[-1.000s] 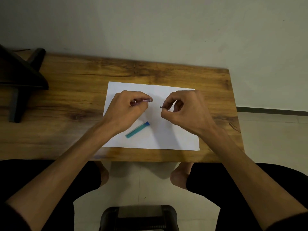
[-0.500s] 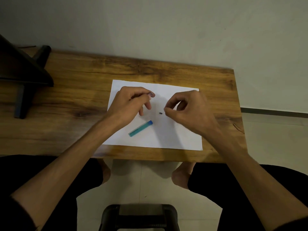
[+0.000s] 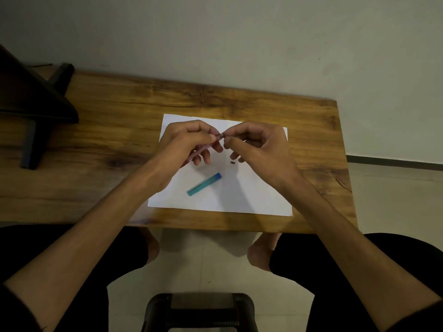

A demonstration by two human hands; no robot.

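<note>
My left hand (image 3: 184, 144) grips a thin pink pen-like stick (image 3: 200, 150) above a white sheet of paper (image 3: 239, 195). Its upper end points right, toward my right hand (image 3: 259, 146). My right thumb and forefinger pinch that end of the pink stick (image 3: 221, 135), so both hands meet there. A tiny dark piece (image 3: 232, 162) lies on the paper just below my right fingers. Lower on the sheet rests a teal tube with a blue cap (image 3: 203, 184), slanted, touched by neither hand.
The paper lies on a wooden table (image 3: 107, 130) against a pale wall. A dark stand (image 3: 33, 109) occupies the table's left end. Below the near edge are my knees and a dark stool (image 3: 199, 310) on the tiled floor.
My right hand set the tiny dark piece down on the paper, then rose to meet the left hand and pinch the pink stick's end. The teal tube has stayed put.
</note>
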